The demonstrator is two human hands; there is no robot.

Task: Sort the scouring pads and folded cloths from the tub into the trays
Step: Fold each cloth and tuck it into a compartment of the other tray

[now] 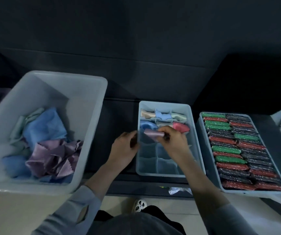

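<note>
I am at a packing or sorting station, not a home: left of my grip stands a big grey tub (54, 92) of loose cloths, under it a divided tray (193, 133), right of it a tray of scouring pads (240, 150) in tight rows, dark drapes behind.

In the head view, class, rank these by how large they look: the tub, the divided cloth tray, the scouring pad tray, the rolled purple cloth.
1. Tub, nearest and largest.
2. Scouring pad tray and divided cloth tray: too close to rank.
3. Rolled purple cloth, smallest.
</note>
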